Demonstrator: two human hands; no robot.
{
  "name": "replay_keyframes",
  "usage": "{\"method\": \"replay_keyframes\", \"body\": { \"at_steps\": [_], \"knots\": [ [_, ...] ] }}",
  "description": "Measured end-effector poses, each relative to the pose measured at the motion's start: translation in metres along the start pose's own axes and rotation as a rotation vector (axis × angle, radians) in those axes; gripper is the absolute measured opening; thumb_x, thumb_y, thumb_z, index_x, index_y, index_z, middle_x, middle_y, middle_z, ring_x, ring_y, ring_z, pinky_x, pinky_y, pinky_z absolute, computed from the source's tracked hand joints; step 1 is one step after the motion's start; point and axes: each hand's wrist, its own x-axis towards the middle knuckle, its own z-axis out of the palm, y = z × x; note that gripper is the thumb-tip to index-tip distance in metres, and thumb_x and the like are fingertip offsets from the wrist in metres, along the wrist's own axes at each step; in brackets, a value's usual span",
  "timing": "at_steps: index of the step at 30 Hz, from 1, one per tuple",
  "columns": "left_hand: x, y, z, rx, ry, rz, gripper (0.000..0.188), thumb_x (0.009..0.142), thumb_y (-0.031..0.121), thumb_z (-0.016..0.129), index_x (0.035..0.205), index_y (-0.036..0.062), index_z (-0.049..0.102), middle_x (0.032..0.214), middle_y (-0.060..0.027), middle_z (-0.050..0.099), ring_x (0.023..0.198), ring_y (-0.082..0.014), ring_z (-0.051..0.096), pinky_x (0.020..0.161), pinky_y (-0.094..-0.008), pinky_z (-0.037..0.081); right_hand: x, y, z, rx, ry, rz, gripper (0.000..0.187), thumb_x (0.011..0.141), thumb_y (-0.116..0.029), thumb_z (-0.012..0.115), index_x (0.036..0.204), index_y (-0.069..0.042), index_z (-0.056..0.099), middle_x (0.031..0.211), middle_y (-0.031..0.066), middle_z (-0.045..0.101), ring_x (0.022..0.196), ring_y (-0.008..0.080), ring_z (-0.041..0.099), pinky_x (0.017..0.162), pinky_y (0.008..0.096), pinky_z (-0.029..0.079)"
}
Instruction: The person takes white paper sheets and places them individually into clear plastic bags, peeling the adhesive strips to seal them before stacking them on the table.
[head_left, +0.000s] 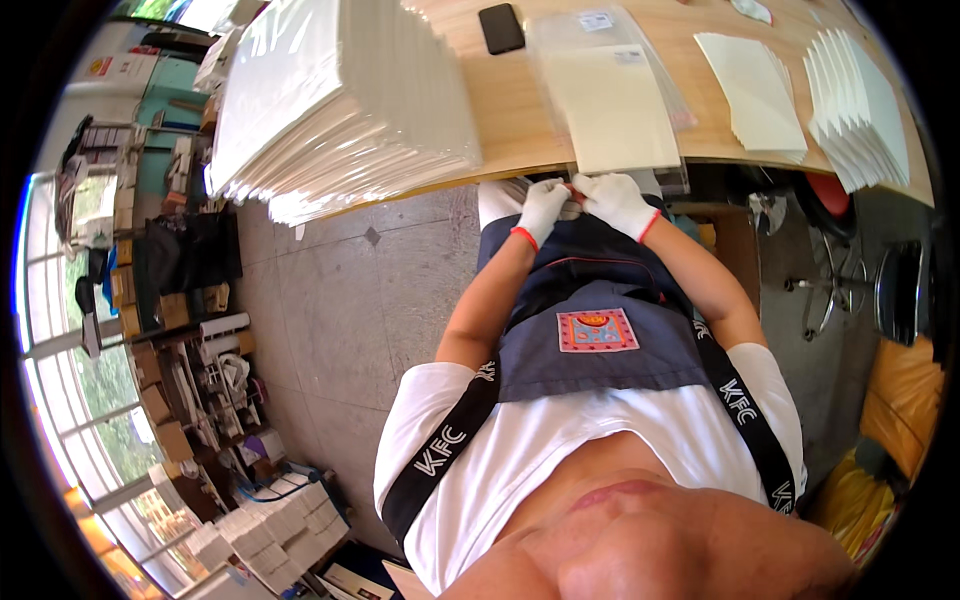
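Both my hands wear white knit gloves with red cuffs and meet over my lap, at the near edge of the wooden table. My left hand (pixel 543 208) is closed, its fingers bent inward. Beside it my right hand (pixel 615 205) is closed too, fingertips pointing toward the left. Between them shows a small reddish bit, too small to name. Just beyond the hands, a cream flat sheet or envelope (pixel 612 115) lies over clear plastic sleeves (pixel 665 80) that carry small white labels. A dark blue apron (pixel 590 270) with a colourful square patch covers my lap.
A tall stack of plastic-wrapped white sheets (pixel 340 110) fills the table's left side. A black phone (pixel 501 28) lies behind. Fanned white folders (pixel 755 95) and another fanned pile (pixel 855 110) stand right. A wheeled chair (pixel 895 290) is at right; crowded shelves (pixel 190 380) line the left.
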Motion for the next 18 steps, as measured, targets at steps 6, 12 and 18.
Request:
{"method": "replay_keyframes", "body": {
  "at_steps": [6, 12, 18],
  "knots": [
    [-0.012, 0.002, -0.009, 0.055, 0.045, 0.006, 0.033, 0.088, 0.010, 0.049, 0.116, -0.0071, 0.044, 0.087, -0.0159, 0.064, 0.065, -0.0191, 0.063, 0.057, -0.0282, 0.053, -0.117, 0.173, -0.029, 1.834, 0.883, 0.492, 0.010, 0.088, -0.014, 0.050, 0.089, -0.006, 0.057, 0.070, 0.0010, 0.056, 0.050, 0.0098, 0.049, 0.042, 0.0214, 0.038],
    [-0.027, 0.007, -0.033, 0.820, 0.169, 0.583, 0.014, 0.082, 0.005, 0.057, 0.096, 0.0039, 0.059, 0.087, -0.0097, 0.063, 0.076, -0.0242, 0.061, 0.065, -0.0342, 0.051, -0.282, 0.203, -0.025, 0.588, 0.225, 1.003, 0.024, 0.086, -0.021, 0.049, 0.093, -0.004, 0.064, 0.090, 0.0106, 0.064, 0.077, 0.0220, 0.060, 0.070, 0.0329, 0.048],
    [-0.003, 0.040, 0.001, 1.503, 0.170, 1.443, 0.030, 0.067, 0.007, 0.069, 0.095, 0.0122, 0.060, 0.107, -0.0071, 0.057, 0.097, -0.0284, 0.054, 0.082, -0.0415, 0.046, -0.166, 0.122, -0.048, -0.244, -0.022, 0.680, 0.024, 0.080, -0.028, 0.054, 0.094, -0.008, 0.056, 0.086, 0.0112, 0.063, 0.082, 0.0321, 0.061, 0.071, 0.0429, 0.048]
  ]
}}
